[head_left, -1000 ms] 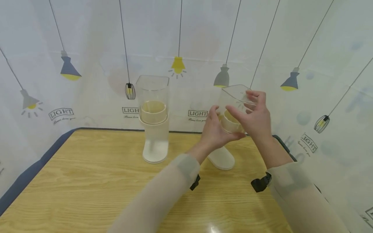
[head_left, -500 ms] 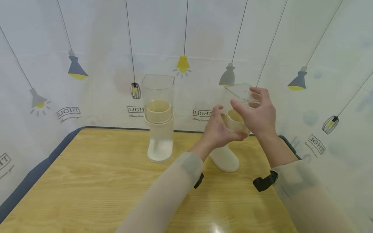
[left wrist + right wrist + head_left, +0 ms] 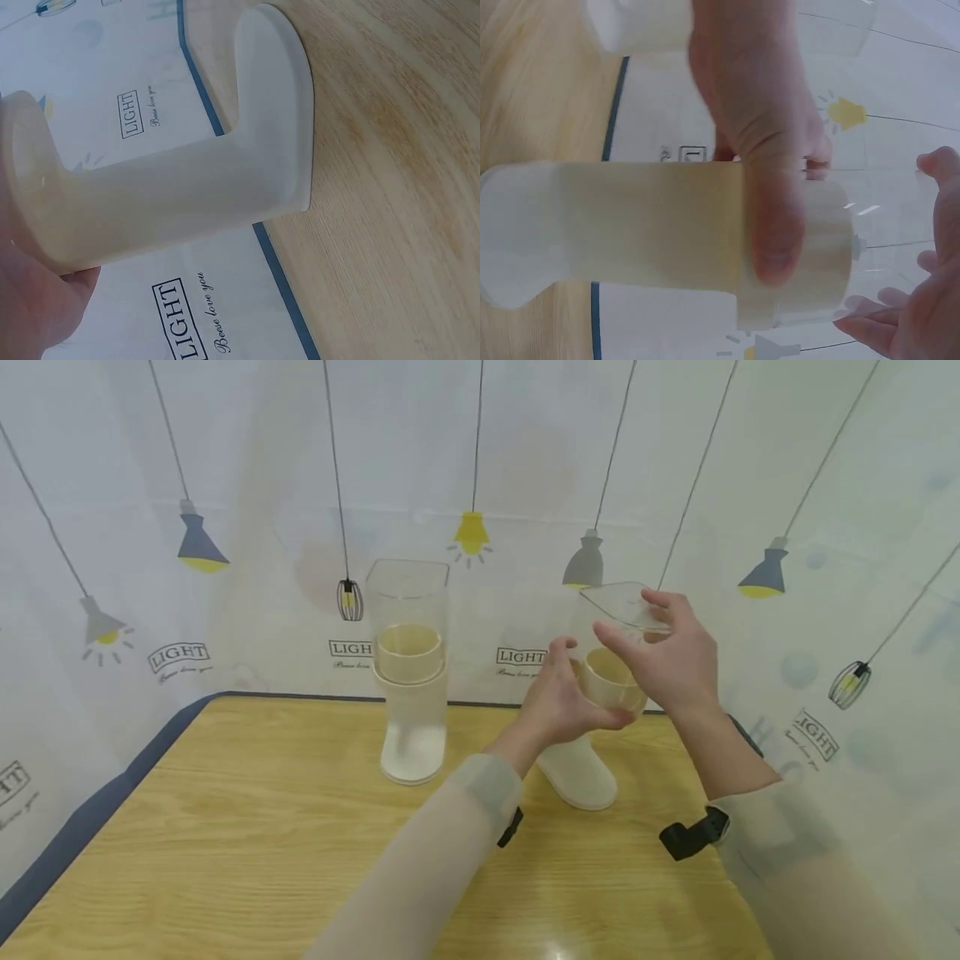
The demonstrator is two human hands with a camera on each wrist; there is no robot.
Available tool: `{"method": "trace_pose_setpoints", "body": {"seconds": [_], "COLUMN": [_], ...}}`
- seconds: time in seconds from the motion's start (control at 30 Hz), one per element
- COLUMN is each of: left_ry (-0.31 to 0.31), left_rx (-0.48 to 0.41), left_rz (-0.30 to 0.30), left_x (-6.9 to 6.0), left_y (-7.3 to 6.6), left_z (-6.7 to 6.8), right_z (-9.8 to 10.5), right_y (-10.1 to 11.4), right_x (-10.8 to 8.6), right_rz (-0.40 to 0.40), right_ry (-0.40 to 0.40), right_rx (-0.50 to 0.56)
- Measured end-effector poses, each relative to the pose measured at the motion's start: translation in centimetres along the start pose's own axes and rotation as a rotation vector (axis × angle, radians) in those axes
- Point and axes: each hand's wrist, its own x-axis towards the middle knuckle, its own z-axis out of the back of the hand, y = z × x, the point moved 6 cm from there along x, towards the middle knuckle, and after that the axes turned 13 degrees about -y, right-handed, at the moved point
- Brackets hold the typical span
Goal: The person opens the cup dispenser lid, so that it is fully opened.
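A cream boot-shaped stand [image 3: 581, 774] with a clear container [image 3: 606, 607] on top stands at the right of the table. My left hand [image 3: 558, 697] grips its wide collar from the left; in the right wrist view the thumb of that left hand [image 3: 772, 217] lies across the collar [image 3: 757, 307]. My right hand [image 3: 675, 656] holds the clear container near its upper part, fingers and thumb spread round it. The right wrist view catches the fingers of the right hand [image 3: 930, 315] at its edge. In the left wrist view the stand [image 3: 180, 195] has its foot on the tabletop.
A second, similar dispenser [image 3: 408, 727] with a clear top stands upright to the left, on the wooden table [image 3: 247, 827]. Behind the table's dark back edge hangs a pale curtain [image 3: 255, 543] printed with lamps.
The head view has shifted slightly, so everything sits a little further right. My right wrist has turned a little outward. Both hands stay at about the same places on the dispenser.
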Motion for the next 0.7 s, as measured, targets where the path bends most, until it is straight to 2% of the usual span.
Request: {"method": "trace_pose_setpoints", "body": {"seconds": [0.17, 0.37, 0.57, 0.7], "left_ry": [0.002, 0.014, 0.015, 0.044], "left_rx": [0.023, 0.04, 0.055, 0.055], "left_rz": [-0.023, -0.04, -0.062, -0.066], "left_x": [0.1, 0.3, 0.4, 0.4], "left_y": [0.0, -0.1, -0.3, -0.2], "left_z": [0.0, -0.1, 0.2, 0.0], "right_z": [0.3, 0.5, 0.6, 0.4], "right_y": [-0.3, 0.4, 0.5, 0.8], "right_x": [0.4, 0.4, 0.5, 0.1], "right_rz": [-0.058, 0.002, -0.051, 0.002], "right_ry": [0.02, 0.04, 0.092, 0.139], "right_rx": [0.017, -0.024, -0.014, -0.069]}}
